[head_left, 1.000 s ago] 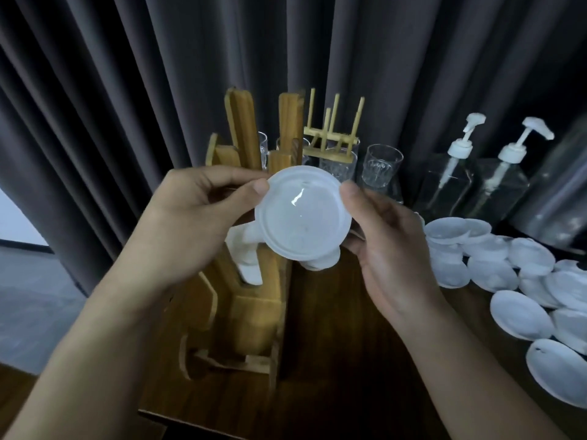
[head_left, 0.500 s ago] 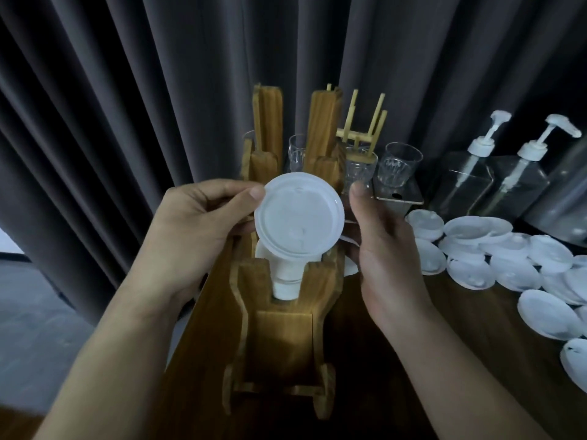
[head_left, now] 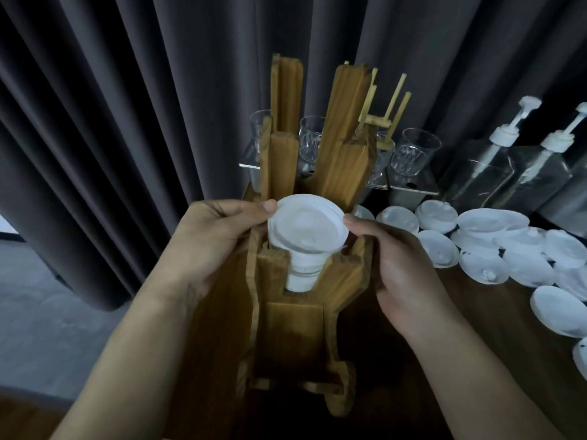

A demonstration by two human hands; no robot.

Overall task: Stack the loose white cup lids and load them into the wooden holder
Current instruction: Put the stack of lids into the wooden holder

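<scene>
Dark table [head_left: 495, 338] (wooden) bears loose lids [head_left: 527, 268], holder [head_left: 295, 331].

Worn on head, wide-angle; looking forward and down, close above tall brown wooden holder [head_left: 293, 328] on dark wooden table [head_left: 508, 315].

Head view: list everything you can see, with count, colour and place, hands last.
lid stack: one, white, in the holder's slot, centre
holder: one, brown wood, on the table, centre
loose lids: a dozen or so, white, spread on the table to the right
glasses: at least four, clear, behind the holder
trays: two seen, metal, under the glasses
rack: one, pale wood, behind the holder
pump bottles: two, clear with white pumps, back right
curtain: dark grey, across the background
table: one, dark wood
left hand: pinches the stack's top at its left rim
right hand: thumb on the right rim
</scene>
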